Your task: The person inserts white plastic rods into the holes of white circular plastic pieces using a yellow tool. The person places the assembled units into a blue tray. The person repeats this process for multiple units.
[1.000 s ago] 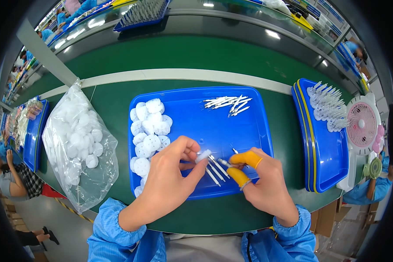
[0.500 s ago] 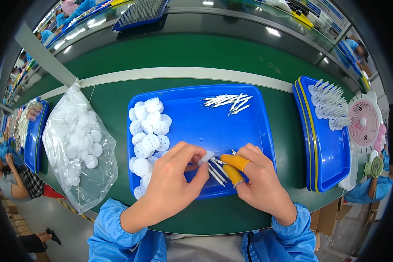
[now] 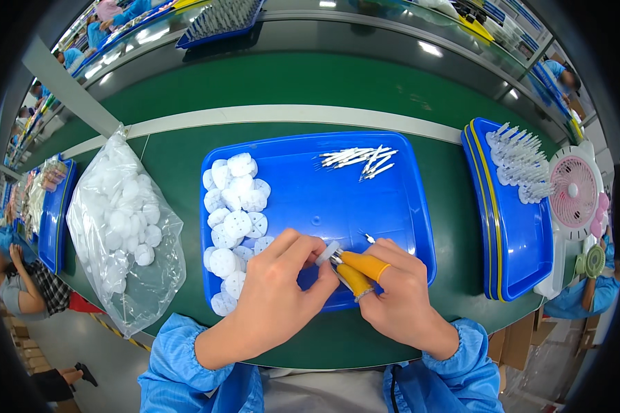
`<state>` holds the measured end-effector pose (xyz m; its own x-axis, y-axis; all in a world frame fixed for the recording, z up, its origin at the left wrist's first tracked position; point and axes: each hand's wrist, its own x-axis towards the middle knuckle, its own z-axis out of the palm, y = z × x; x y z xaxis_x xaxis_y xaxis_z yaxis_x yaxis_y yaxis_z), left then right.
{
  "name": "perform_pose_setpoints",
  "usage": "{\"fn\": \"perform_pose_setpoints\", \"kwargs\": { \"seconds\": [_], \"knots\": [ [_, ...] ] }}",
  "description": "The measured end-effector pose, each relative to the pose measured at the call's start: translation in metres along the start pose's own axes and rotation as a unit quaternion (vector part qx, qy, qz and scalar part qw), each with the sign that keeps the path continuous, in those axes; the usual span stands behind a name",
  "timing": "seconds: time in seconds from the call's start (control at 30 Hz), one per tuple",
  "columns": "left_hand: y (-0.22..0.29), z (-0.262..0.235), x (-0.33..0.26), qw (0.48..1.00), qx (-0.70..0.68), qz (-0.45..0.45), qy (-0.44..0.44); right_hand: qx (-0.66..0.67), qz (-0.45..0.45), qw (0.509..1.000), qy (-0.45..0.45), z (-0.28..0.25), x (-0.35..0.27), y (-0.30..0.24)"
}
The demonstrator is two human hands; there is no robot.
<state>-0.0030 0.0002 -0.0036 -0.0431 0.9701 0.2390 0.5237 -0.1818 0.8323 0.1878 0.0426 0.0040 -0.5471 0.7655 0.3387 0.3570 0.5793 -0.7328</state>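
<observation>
My left hand (image 3: 275,289) pinches a small white plastic disc (image 3: 327,253) between thumb and fingertips. My right hand (image 3: 399,289), with yellow finger cots on thumb and index finger, is closed on a thin white stick (image 3: 336,257); only its end shows, right against the disc. Both hands work over the near side of a blue tray (image 3: 289,142). Pale discs with small holes (image 3: 238,224) are heaped along the tray's left side. Loose thin white sticks (image 3: 355,158) with fine wire ends lie at its far right. Another stick's tip (image 3: 370,239) shows beside my right hand.
At left stands a clear plastic bag (image 3: 127,227) full of white discs. To the right are stacked blue trays (image 3: 523,258) bearing discs with upright sticks (image 3: 520,164), then a pink-and-white fan (image 3: 574,189). A white rail (image 3: 289,115) crosses behind the tray.
My right fingertips have moved left, up to the disc. Several sticks that showed beneath my fingers are now out of sight. The left hand still holds the disc, slightly shifted.
</observation>
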Motion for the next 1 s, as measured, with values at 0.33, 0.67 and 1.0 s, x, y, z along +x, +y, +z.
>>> {"fn": "perform_pose_setpoints", "kwargs": {
  "seconds": [0.33,0.67,1.0],
  "knots": [
    [0.002,0.002,-0.006,0.999,0.035,0.018,-0.015,-0.018,0.003,0.999,0.034,0.009,-0.003,0.005],
    [0.008,-0.01,0.005,0.97,-0.232,-0.058,-0.034,-0.034,-0.042,0.996,0.078,-0.016,0.001,-0.005],
    [0.009,-0.012,0.003,0.983,-0.176,-0.029,-0.043,-0.061,-0.06,0.995,0.041,-0.02,-0.001,-0.005]
  ]
}}
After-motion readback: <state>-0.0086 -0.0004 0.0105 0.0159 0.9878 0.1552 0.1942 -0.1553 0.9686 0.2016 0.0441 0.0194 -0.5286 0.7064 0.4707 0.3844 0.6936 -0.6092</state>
